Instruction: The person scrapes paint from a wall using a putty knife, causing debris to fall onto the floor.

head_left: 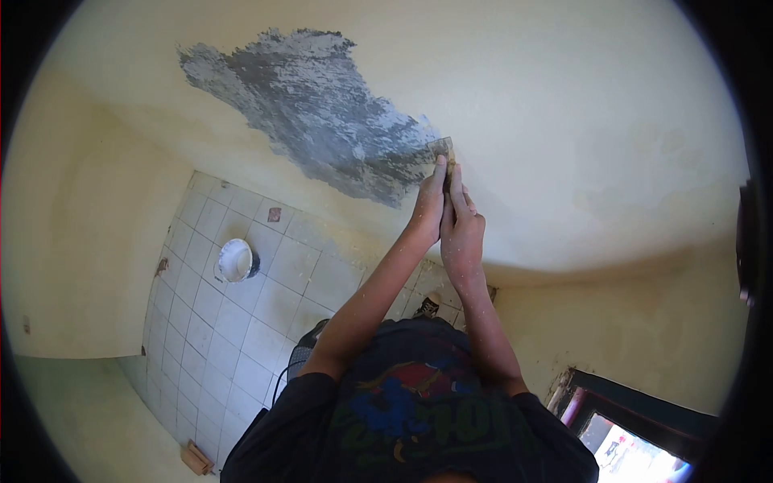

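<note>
At grey patch point(322, 113) right edge | left hand point(427, 205), right hand point(461, 233) both grip scraper point(442, 148) | bare wall point(612, 121) open rightward.

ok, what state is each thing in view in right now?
scraper: blade pressed flat on the wall, gripped by both hands
left hand: shut on the scraper
right hand: shut on the scraper
wall: cream paint, intact here
grey patch: paint stripped, rough, streaky
bucket: upright, no lid, on the tiled floor
</note>
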The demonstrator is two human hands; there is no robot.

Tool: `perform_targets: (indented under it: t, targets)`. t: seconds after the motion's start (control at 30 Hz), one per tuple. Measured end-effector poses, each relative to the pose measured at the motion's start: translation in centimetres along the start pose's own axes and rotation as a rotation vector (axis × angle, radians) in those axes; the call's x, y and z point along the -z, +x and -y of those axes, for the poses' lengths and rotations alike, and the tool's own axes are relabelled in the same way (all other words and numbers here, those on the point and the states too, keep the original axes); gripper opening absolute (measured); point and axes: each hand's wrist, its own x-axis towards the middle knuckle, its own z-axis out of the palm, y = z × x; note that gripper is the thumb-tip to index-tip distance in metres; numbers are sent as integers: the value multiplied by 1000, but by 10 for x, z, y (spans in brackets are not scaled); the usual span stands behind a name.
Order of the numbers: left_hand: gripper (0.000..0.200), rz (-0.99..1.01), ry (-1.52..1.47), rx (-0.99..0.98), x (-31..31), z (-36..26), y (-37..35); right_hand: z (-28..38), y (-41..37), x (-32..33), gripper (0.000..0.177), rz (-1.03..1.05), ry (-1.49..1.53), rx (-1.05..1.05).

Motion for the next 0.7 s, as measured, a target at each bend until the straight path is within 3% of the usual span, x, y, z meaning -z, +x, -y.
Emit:
perform_targets:
  t: [0.23,0.3,0.47,0.53,0.63,0.7]
  targets:
    - [54,73,34,-70,0,11,-9,-9,-4,11,56,60,11,72]
    - [55,53,22,-97,-10,2,1,-13,0,8,57,-51,-33,170]
    - [61,54,-21,-148,-16,-25,-3,22,23,17,58,47,-23,144]
    - [60,42,50,-128,-10,-19,-10,14,11,17,58,81,-14,116]
    - [57,19,41,-21,-2,-2,-3,-6,6,10,60,66,52,257]
    - [57,19,29,-27,1,1,-2,-2,2,7,60,88,111,23]
